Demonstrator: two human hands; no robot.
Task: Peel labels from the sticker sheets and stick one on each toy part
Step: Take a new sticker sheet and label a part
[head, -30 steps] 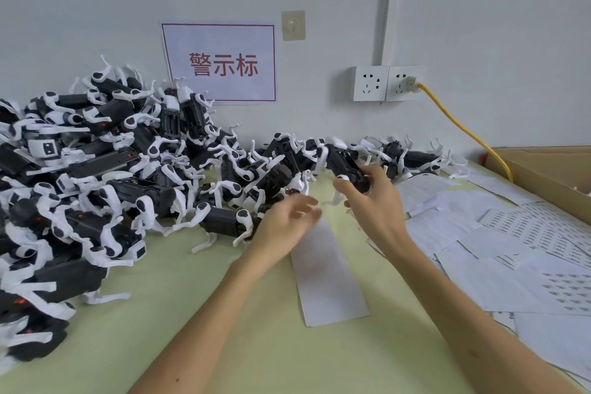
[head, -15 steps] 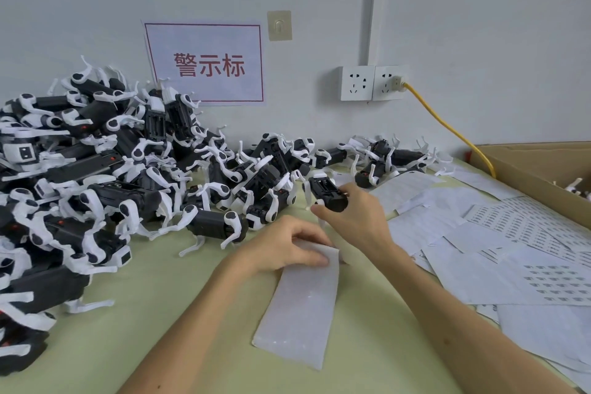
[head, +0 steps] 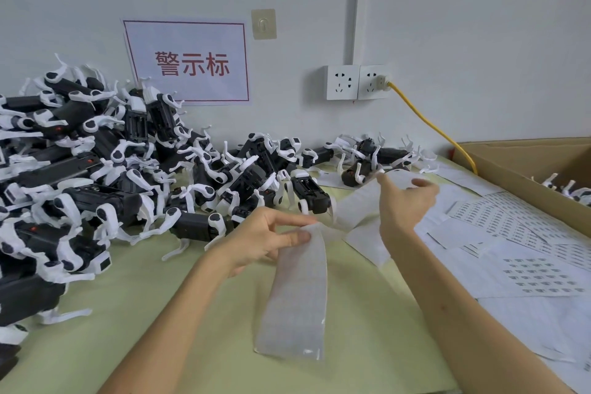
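Note:
A long white sticker sheet [head: 297, 291] lies on the green table, its near end flat and its far end lifted. My left hand [head: 265, 240] pinches that lifted end between thumb and forefinger. From there a pale strip [head: 358, 201] of the sheet bends up and to the right to my right hand [head: 404, 205], whose thumb and fingers hold its upper end. A black toy part with white legs [head: 311, 193] lies on the table just behind the hands, touched by neither. A big pile of the same toy parts [head: 80, 169] fills the left side.
Several loose sticker sheets [head: 511, 249] cover the table on the right. An open cardboard box [head: 527, 169] with a few toy parts stands at the far right. A yellow cable [head: 428, 125] runs from the wall sockets [head: 356, 82] down behind the box.
My right hand has let go of the black toy part, which now lies on the table, and has taken the strip's end. My left hand has lifted the sheet's far end.

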